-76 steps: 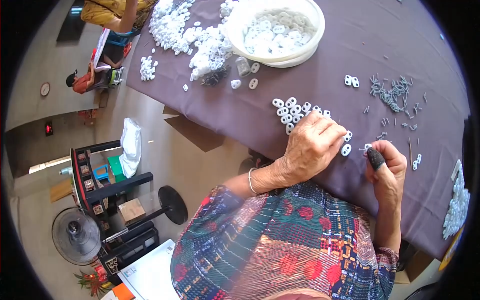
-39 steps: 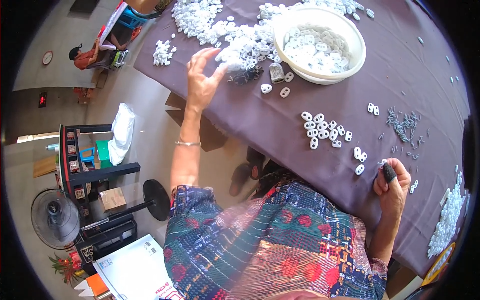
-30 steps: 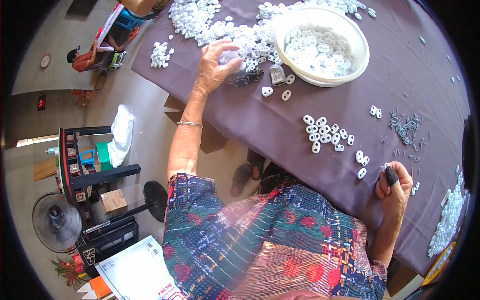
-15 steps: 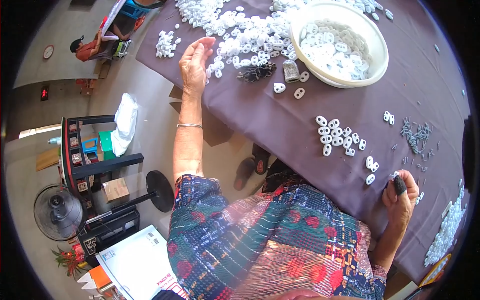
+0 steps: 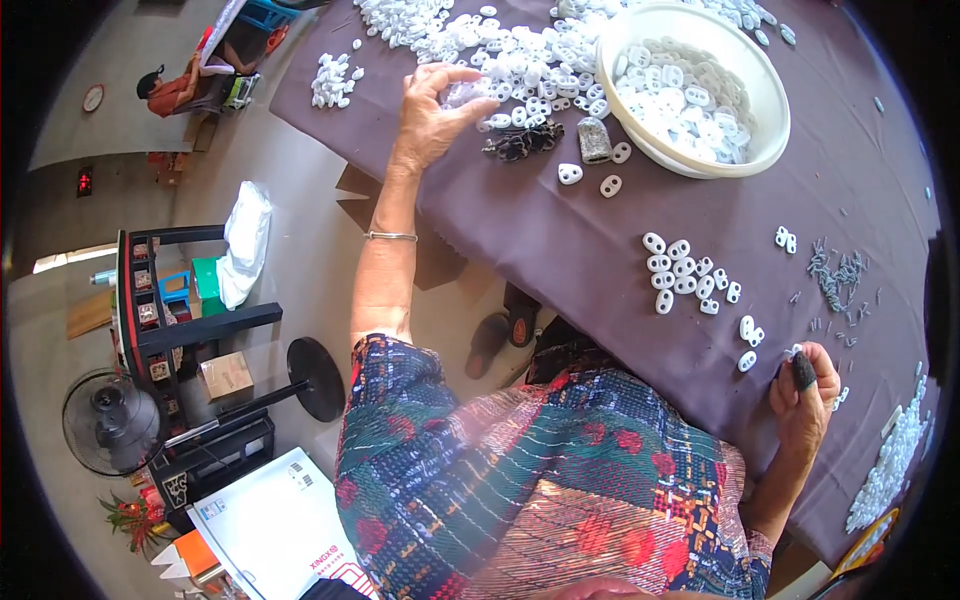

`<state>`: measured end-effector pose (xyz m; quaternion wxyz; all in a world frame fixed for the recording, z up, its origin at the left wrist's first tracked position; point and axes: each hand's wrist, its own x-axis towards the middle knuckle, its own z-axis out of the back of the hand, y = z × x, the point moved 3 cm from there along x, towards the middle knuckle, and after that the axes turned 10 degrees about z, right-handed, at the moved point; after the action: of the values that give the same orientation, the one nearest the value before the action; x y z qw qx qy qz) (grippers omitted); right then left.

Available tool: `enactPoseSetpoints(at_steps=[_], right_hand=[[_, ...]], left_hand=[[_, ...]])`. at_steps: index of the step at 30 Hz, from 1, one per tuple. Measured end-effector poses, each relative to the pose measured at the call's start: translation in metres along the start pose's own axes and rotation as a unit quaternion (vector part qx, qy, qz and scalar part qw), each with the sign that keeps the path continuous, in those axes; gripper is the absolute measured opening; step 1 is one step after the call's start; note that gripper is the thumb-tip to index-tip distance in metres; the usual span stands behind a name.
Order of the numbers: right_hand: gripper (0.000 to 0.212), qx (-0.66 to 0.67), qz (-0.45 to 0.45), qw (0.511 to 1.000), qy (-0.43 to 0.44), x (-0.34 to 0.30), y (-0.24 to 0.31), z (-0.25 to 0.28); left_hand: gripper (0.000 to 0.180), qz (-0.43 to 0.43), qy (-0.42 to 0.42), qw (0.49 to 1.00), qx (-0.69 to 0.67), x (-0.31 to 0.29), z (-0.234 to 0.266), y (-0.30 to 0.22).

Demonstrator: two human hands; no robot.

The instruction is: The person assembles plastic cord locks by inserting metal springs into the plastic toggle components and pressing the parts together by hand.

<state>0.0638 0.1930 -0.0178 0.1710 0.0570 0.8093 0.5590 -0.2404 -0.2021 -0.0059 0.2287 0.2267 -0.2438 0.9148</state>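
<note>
- White two-holed pieces (image 5: pixel 530 82) lie in a loose pile on the desk (image 5: pixel 560 235), just right of the left grip (image 5: pixel 425 125), some of them between its thumb and fingers.
- Left grip: released, thumb and fingers curved well apart; whether they touch the pieces, I cannot tell.
- Right of the pile, a white bowl (image 5: pixel 775 130) holds more such pieces.
- Nearer the right grip (image 5: pixel 808 400), a smaller group (image 5: pixel 685 285) lies spread out.
- Right grip: black-covered thumb (image 5: pixel 804 373) and forefinger pinch one small white piece (image 5: pixel 793 351).
- Grey pins (image 5: pixel 832 280) lie scattered beyond it, slightly right.
</note>
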Motion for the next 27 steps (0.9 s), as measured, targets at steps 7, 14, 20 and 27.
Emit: enactPoseSetpoints(at_steps=[7, 14, 20, 27], right_hand=[[0.016, 0.003, 0.005, 1.0, 0.008, 0.0, -0.001, 0.003], [0.017, 0.002, -0.001, 1.0, 0.009, -0.001, 0.0, 0.002], [0.017, 0.02, -0.003, 1.0, 0.02, -0.001, 0.001, 0.0], [0.014, 0.004, 0.004, 1.0, -0.005, -0.001, 0.002, -0.003]], left_hand=[[0.015, 0.286, 0.056, 0.901, -0.322, -0.005, 0.0, 0.028], [0.011, 0.298, 0.015, 0.875, -0.382, -0.015, 0.012, 0.044], [0.039, 0.309, 0.011, 0.861, -0.403, -0.024, 0.032, 0.037], [0.087, 0.145, 0.099, 0.982, -0.061, -0.033, 0.023, 0.014]])
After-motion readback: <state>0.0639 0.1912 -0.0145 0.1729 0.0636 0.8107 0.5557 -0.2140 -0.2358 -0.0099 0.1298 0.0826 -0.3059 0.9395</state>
